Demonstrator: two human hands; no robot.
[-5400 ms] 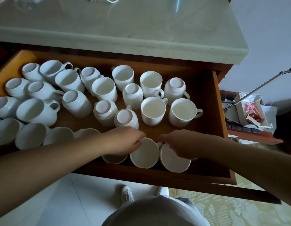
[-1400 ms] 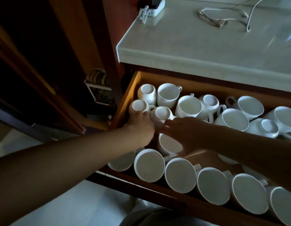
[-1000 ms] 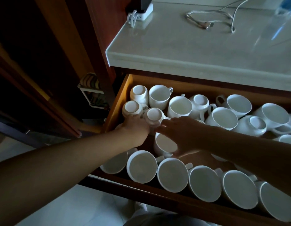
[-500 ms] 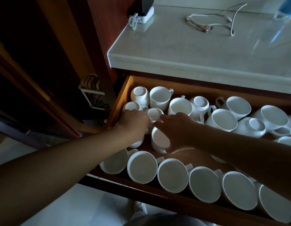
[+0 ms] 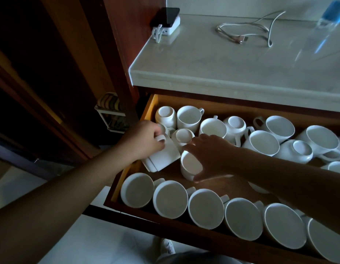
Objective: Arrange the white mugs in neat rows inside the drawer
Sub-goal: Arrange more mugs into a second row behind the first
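An open wooden drawer (image 5: 150, 109) holds several white mugs. My left hand (image 5: 140, 142) grips one white mug (image 5: 162, 157) by its handle at the drawer's left side, tilted with its mouth toward the lower left. My right hand (image 5: 211, 155) reaches over an upright mug (image 5: 190, 165) and holds it by the rim with spread fingers. A neat row of mugs (image 5: 205, 208) lies along the drawer's front. Behind my hands stand mixed upright and upside-down mugs (image 5: 213, 128).
A pale stone countertop (image 5: 232, 60) overhangs the drawer's back, carrying a charger with a phone (image 5: 166, 21), a white cable (image 5: 245, 33) and a clear bottle (image 5: 321, 25). Dark wooden cabinet panels (image 5: 117, 54) stand to the left. My shoe (image 5: 168, 246) shows on the tiled floor below.
My left hand has taken a mug by the handle and tipped it out of the left column. My right hand has slid toward the front over the upright mug.
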